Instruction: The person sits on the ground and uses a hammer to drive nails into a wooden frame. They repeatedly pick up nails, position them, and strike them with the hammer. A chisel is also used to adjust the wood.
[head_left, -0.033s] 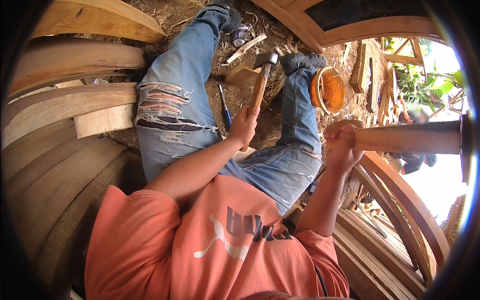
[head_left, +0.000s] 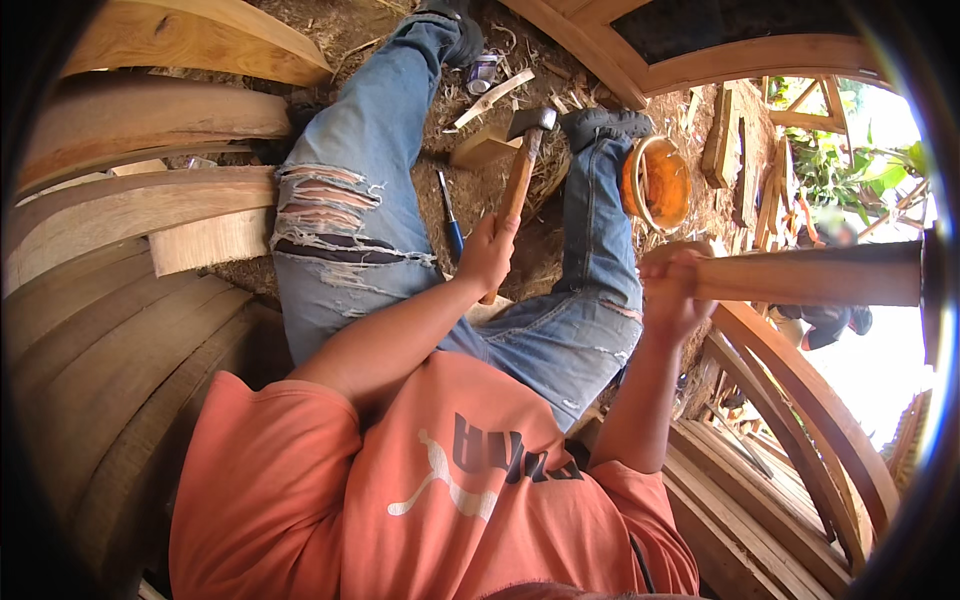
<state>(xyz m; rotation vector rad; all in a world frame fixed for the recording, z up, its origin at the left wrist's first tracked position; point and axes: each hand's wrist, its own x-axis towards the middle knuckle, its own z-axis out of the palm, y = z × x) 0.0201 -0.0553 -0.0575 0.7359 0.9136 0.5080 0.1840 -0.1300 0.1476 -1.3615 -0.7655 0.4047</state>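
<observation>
The wooden handle of a hammer (head_left: pixel 519 185) is wrapped in the fingers of my left hand (head_left: pixel 488 255). Its dark metal head points away from me, above the ground between my legs. Off to the right, my right hand (head_left: pixel 675 290) is closed at the near end of a thick wooden beam (head_left: pixel 810 275), which runs out to the right edge of the view. Some of those fingers are blurred. A chisel (head_left: pixel 449 215) with a blue handle lies on the ground between my legs, left of the hammer.
An orange bucket (head_left: pixel 661 185) stands beside my right foot. Curved wooden pieces (head_left: pixel 150 120) are stacked along the left. A wooden frame (head_left: pixel 750 60) arches at the far right. Offcuts (head_left: pixel 485 145) and shavings litter the ground. Another person (head_left: pixel 835 322) is bent over beyond the beam.
My right hand has shifted slightly left, and the beam's near end with it. The hammer and my left hand stay in place.
</observation>
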